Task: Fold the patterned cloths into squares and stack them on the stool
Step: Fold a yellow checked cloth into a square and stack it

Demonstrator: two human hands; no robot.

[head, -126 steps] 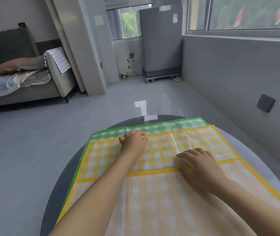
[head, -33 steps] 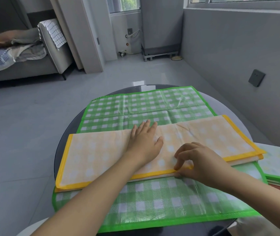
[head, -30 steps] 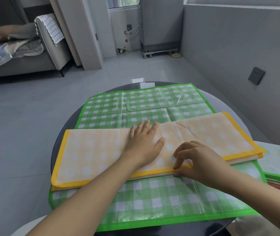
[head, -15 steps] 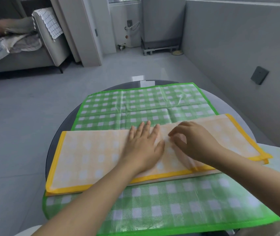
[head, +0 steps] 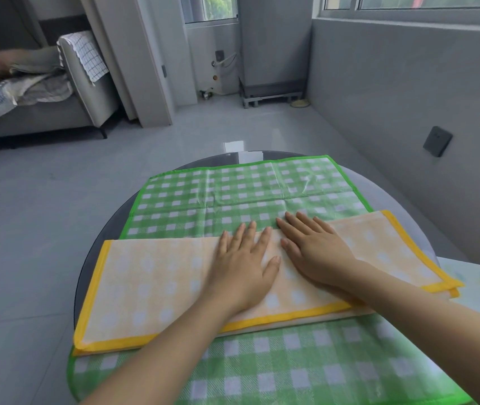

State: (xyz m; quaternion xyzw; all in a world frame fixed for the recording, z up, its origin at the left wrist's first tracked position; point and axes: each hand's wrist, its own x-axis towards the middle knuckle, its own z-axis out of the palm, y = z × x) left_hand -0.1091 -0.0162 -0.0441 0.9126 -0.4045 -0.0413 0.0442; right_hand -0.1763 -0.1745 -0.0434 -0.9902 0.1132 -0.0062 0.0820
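Grey floor and a grey wall surrounded the round table [head: 92,252] in the head view. On it the yellow cloth [head: 151,285] lay folded into a long strip across the spread green cloth [head: 233,194], not yet square. Both the left hand [head: 244,267] and the right hand [head: 314,252] pressed flat on the strip, fingers straight, gripping nothing. Folded cloths [head: 472,290] sat at right. Judging by this, 2 cloths remained; strip ends lay free for folding.

Orange-checked cloth [head: 157,282], yellow-edged — green gingham cloth [head: 233,194] beneath
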